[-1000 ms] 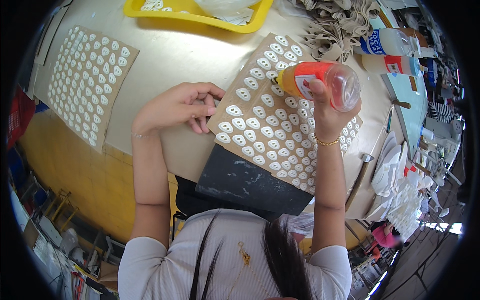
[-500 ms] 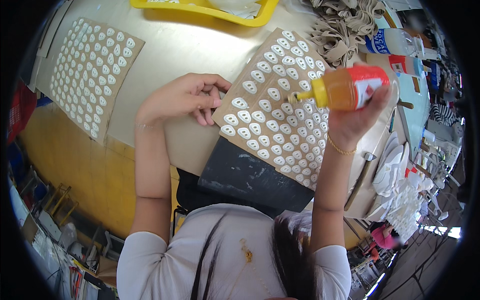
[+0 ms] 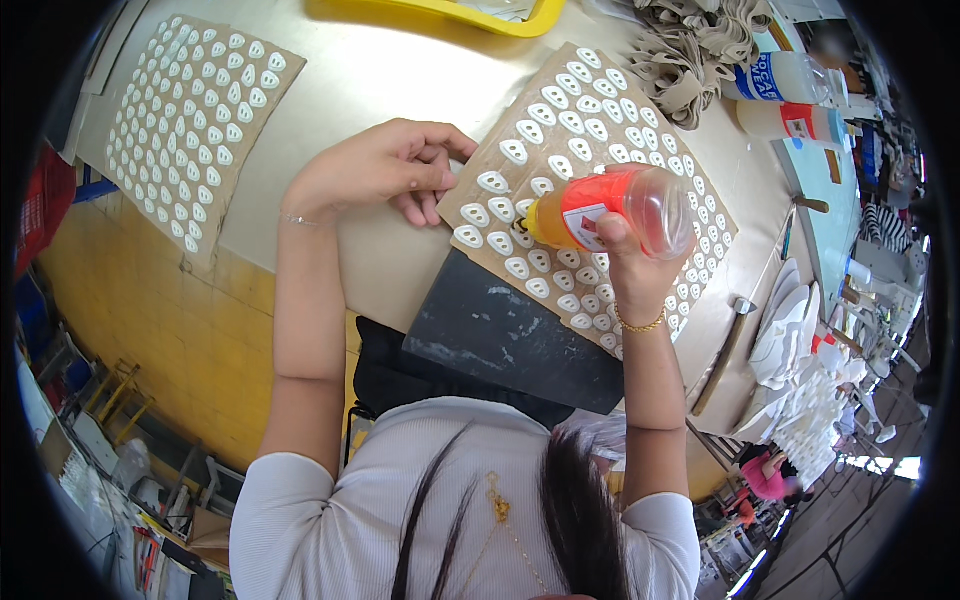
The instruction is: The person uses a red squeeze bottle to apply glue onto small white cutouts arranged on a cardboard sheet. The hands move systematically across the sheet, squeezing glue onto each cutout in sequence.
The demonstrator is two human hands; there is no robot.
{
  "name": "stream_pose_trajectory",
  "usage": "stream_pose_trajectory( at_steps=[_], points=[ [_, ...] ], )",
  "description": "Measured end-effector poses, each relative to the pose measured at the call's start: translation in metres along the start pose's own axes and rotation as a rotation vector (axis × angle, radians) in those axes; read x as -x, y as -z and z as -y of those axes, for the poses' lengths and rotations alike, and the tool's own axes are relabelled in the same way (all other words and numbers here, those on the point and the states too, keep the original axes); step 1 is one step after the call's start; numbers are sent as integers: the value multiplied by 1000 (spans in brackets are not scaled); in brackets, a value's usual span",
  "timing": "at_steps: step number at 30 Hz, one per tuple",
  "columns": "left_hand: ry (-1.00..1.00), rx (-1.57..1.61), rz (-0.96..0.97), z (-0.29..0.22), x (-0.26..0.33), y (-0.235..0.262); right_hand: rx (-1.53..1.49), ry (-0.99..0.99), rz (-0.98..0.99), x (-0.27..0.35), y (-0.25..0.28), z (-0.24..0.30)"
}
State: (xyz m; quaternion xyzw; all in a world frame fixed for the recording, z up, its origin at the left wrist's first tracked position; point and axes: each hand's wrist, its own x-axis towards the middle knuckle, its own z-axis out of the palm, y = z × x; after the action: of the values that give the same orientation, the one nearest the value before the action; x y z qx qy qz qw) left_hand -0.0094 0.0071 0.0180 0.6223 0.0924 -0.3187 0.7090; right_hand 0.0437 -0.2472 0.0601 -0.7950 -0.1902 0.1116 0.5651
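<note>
My right hand (image 3: 645, 265) is wrapped round a squeeze bottle (image 3: 590, 212) with a red label, a yellow nozzle end and amber liquid inside. The bottle is tipped over, its nozzle low over the near-left part of a cardboard sheet (image 3: 553, 147). Rows of small white rounded-triangular pieces (image 3: 513, 152) with dark holes cover that sheet. Whether the tip touches a piece is hard to tell. My left hand (image 3: 400, 170) rests at the sheet's left edge, fingers loosely bent and apart, the index fingertip against the cardboard; nothing is held in it.
Another cardboard sheet of white pieces (image 3: 190, 120) lies at the left. A dark board (image 3: 510, 335) juts out below the nearer sheet. A yellow tray (image 3: 400, 14), beige cut strips (image 3: 680, 70), bottles (image 3: 785, 78) and a hammer (image 3: 725, 355) stand or lie around the table.
My right hand has brought the bottle left and nearer me, nozzle now at the sheet's near-left pieces. My left hand stays by the sheet's edge. The whole view has shifted slightly.
</note>
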Motion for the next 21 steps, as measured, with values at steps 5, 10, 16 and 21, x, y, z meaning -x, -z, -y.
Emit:
stream_pose_trajectory(
  at_steps=[5,10,16,21],
  points=[
    [-10,-4,-4,1,0,0,1,43,-71,1,3,-1],
    [-12,5,13,3,0,1,14,88,-103,10,9,-3],
    [-16,4,25,3,0,1,-54,101,-103,29,12,-15],
    [-21,1,20,3,1,2,-153,151,-71,39,5,-18]
  ],
)
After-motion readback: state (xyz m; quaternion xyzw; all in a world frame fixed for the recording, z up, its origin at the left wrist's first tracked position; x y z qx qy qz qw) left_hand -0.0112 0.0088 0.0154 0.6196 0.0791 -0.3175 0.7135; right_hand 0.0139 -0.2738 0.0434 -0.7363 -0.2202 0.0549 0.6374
